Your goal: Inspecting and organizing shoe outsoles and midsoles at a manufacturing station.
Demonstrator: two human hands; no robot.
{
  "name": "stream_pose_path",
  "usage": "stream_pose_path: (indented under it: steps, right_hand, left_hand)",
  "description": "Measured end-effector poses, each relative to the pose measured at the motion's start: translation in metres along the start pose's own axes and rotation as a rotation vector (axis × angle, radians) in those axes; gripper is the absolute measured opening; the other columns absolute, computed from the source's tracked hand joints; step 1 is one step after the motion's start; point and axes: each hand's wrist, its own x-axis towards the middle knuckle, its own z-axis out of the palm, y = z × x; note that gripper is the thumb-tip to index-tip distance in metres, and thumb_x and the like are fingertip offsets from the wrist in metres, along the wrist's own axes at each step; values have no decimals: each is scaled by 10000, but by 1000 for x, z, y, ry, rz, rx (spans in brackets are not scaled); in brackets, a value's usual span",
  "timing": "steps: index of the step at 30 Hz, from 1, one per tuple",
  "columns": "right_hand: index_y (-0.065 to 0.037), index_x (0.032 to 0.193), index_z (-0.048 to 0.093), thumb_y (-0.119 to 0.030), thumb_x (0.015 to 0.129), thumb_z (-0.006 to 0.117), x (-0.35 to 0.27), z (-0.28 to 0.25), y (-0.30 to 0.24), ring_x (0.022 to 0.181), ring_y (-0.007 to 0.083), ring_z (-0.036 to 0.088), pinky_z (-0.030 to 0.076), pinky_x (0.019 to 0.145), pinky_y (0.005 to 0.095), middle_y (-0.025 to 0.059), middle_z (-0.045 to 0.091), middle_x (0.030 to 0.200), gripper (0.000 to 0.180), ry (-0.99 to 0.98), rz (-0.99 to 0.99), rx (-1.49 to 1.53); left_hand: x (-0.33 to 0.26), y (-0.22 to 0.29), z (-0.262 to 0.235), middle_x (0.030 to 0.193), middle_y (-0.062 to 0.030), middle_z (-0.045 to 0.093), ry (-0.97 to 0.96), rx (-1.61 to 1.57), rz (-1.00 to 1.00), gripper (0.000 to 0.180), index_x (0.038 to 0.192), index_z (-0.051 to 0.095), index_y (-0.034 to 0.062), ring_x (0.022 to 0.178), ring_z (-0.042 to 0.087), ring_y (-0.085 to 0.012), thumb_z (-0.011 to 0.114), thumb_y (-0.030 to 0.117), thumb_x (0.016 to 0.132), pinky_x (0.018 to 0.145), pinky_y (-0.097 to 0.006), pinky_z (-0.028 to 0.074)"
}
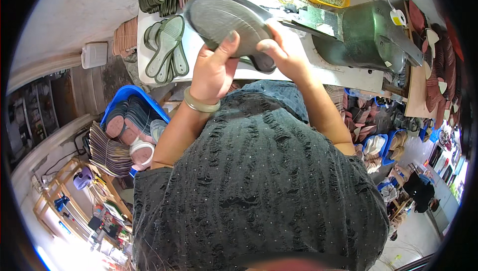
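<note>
The left hand and right hand are both clamped on the gray sole, held up over the table's near edge. Its long axis runs diagonally, broad end far-left, narrow end near-right; the right hand is nearer the narrow end.

Two hands, one bangle and one yellow basket show.

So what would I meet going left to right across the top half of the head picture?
White plastic box, pinkish-tan layered stack, pile of green-edged grey soles, held dark-grey sole, dark green metal machine, cluster of reddish-brown pieces.
</note>
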Motion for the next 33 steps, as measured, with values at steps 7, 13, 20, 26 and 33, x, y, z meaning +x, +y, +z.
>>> stream_pose_path:
  steps: [7, 13, 20, 26, 33]
  right_hand:
    - [-18, 973, 671, -180, 838, 644, 6, -2, 7, 872, 90, 570, 416, 830, 223, 24, 657, 882, 212, 146, 327, 825]
    - [-12, 942, 674, -86, 776, 687, 8, 15, 5, 668, 173, 605, 470, 571, 257, 74, 647, 777, 182, 553, -384, -76]
    - [-88, 1073, 639, -258, 777, 691, -9, 22, 9, 792, 238, 587, 466, 728, 346, 73, 618, 875, 346, 376, -467, -642]
    - [-32, 1292, 422, 3, 802, 641, 3, 6, 14, 868, 79, 553, 451, 797, 225, 27, 587, 928, 537, 207, 209, 759]
    - [-22, 1276, 457, -88, 779, 666, -25, 1, 57, 956, 78, 540, 429, 822, 231, 46, 602, 1014, 543, -62, 365, 980]
  left_hand:
    - [0, -1, 6, 1113, -107, 614, 30, 9, 29, 270, 1141, 551, 0, 1023, 596, -208, 572, 141, 911, 897, -370, 486]
    - [7, -20, -1, 1064, -96, 626, 107, 79, 157, 213, 1102, 567, -5, 970, 609, -176, 546, 93, 915, 865, -336, 495]
    - [17, -25, -4, 1087, -101, 616, 149, -16, 59, 267, 1173, 516, -1, 948, 616, -192, 506, 122, 936, 800, -314, 511]
    - [26, -25, -11, 1130, -104, 587, 28, -28, -29, 298, 1197, 491, 2, 1032, 575, -198, 501, 172, 951, 930, -366, 444]
    - [65, 5, -44, 973, -56, 624, -480, 885, -269, 362, 1089, 577, -30, 871, 559, -115, 588, 281, 903, 787, -269, 451]
